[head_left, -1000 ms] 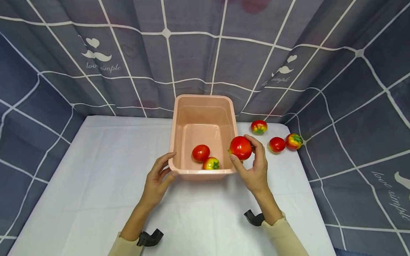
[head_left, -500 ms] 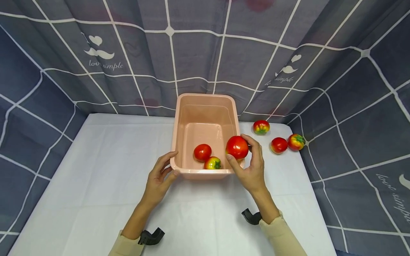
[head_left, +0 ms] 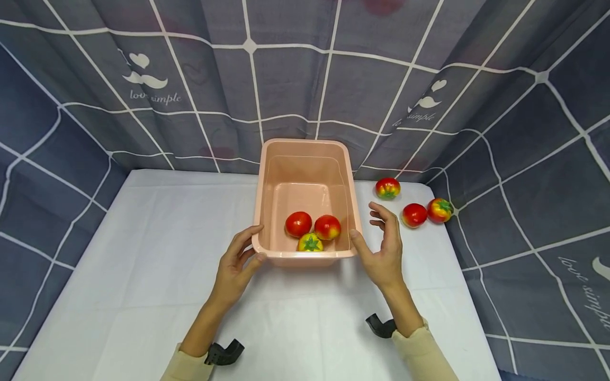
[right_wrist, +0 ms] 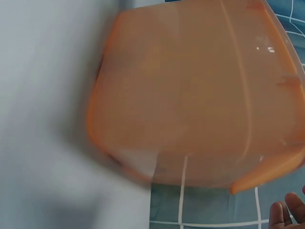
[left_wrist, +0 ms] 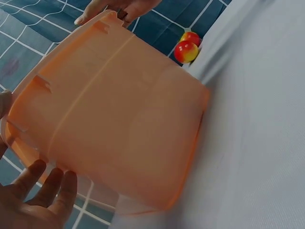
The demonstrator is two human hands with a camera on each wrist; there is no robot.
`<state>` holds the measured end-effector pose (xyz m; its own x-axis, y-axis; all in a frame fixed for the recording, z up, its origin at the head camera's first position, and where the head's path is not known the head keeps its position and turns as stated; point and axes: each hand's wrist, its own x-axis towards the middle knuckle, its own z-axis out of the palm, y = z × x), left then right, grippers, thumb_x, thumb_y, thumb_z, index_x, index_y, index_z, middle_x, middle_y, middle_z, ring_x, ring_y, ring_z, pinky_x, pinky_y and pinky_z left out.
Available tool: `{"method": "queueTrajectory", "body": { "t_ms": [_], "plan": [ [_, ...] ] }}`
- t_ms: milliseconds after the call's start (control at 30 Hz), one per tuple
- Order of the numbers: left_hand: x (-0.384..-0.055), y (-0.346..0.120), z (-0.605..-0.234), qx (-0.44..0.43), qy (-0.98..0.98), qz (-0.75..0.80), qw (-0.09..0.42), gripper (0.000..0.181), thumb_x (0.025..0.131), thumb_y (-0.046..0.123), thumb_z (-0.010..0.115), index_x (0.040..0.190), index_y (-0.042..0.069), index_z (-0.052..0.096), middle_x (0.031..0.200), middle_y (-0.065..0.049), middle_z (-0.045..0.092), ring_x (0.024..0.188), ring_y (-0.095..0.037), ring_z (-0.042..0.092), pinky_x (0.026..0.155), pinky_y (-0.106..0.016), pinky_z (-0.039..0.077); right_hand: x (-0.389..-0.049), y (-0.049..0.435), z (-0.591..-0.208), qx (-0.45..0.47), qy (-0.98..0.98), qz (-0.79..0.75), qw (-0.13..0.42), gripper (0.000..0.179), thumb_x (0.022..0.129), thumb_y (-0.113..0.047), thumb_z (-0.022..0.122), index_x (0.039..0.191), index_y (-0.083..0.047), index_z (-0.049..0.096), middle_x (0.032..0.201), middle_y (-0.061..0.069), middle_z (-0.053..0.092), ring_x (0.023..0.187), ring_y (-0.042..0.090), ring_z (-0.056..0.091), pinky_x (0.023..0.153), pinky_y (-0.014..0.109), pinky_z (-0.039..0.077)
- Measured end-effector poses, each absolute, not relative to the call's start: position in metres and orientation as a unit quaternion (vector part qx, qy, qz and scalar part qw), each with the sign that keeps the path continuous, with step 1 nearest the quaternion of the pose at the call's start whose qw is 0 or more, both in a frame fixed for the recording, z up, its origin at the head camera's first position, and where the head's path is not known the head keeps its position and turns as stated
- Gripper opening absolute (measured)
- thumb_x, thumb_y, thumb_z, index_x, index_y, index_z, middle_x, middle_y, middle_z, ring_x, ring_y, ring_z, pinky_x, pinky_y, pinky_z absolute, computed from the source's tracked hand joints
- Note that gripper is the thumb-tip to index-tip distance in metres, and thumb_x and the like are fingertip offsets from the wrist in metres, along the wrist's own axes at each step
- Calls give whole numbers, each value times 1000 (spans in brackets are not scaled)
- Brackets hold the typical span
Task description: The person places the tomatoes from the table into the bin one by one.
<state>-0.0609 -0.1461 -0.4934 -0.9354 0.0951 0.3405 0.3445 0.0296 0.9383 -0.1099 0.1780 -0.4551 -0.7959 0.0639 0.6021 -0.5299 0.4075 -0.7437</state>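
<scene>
A pink plastic basin (head_left: 305, 164) stands at the back middle of the white table. Inside, near its front, lie three glossy tomatoes: a red one (head_left: 298, 224), a red one with a yellowish patch (head_left: 327, 227) and a yellow-green one (head_left: 310, 242) with its green calyx showing. My left hand (head_left: 236, 263) holds the basin's front left corner, thumb at the front rim and fingers along the side. At the right rim my right hand (head_left: 383, 251) holds nothing; its thumb is at the rim and its fingers are loosely bent, away from the basin's wall.
To the right of the basin, several tomatoes lie on the table: one (head_left: 388, 188) at the back edge, a red one (head_left: 414, 215) and a red-yellow one (head_left: 440, 210) side by side at the right edge. Grey checked curtain (head_left: 286, 79) encloses the back and sides.
My right hand carried a large red tomato leftward over the basin's right rim and let go; it lies inside now. The hand has drawn back to the right. The left hand has stayed at the corner.
</scene>
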Motion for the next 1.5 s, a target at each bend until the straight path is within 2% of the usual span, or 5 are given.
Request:
{"method": "queueTrajectory", "body": {
  "t_ms": [267, 733, 867, 1067, 1500],
  "plan": [
    [-61, -146, -493, -152, -712, -679, 92, 66, 99, -12, 66, 160, 7, 49, 163, -8, 46, 145, -14, 55, 117, -21, 53, -112, 199, -464, 126, -798, 521, 276, 66, 90, -6, 80, 151, -8, 55, 148, 9, 62, 133, 10, 57, 112, 26, 52],
    [-61, -145, -495, -153, -712, -680, 89, 66, 100, -12, 65, 160, 8, 48, 162, -8, 46, 148, -22, 54, 117, -22, 53, -124, 235, -485, 70, -817, 496, 285, 59, 94, -8, 79, 148, -2, 56, 147, 12, 62, 130, 3, 55, 108, 20, 51],
    [-61, -144, -495, -157, -710, -680, 92, 65, 100, -12, 65, 160, 7, 48, 162, -7, 46, 148, -28, 53, 117, -22, 53, -131, 251, -495, 33, -811, 506, 292, 56, 95, -6, 79, 146, 0, 57, 143, 17, 62, 125, 11, 56, 106, 24, 49],
    [-60, -145, -496, -169, -706, -680, 103, 64, 100, -13, 64, 159, 3, 48, 162, -6, 47, 146, -16, 55, 116, -21, 53, -143, 277, -518, -69, -814, 503, 283, 55, 99, -15, 78, 147, -2, 56, 145, 19, 59, 129, 31, 56, 105, 24, 48],
    [-60, -145, -496, -157, -713, -676, 102, 64, 100, -12, 65, 159, 5, 48, 161, -5, 48, 144, -12, 55, 115, -19, 53, -169, 309, -548, -208, -813, 487, 242, 72, 95, -21, 81, 152, 0, 42, 158, 23, 39, 146, 39, 39, 126, 56, 39]
  ]
}}
